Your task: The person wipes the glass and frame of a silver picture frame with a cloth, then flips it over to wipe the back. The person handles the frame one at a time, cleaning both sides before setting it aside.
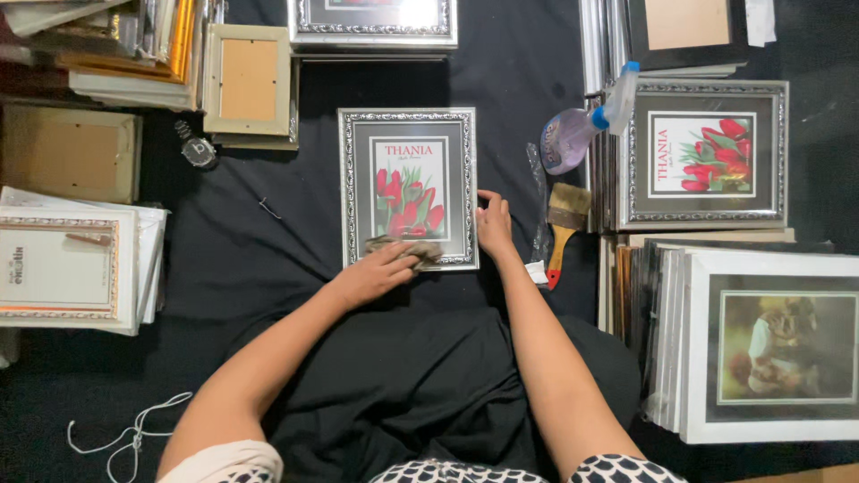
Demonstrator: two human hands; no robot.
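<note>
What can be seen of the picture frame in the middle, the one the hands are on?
The picture frame is upright-format, with an ornate silver-coloured border, a dark mat and a print of red tulips on white, apparently behind glass. It lies flat, face up, on the black cloth in front of the person. The left hand presses a crumpled brownish rag on its lower edge; the right hand touches its right edge.
</note>
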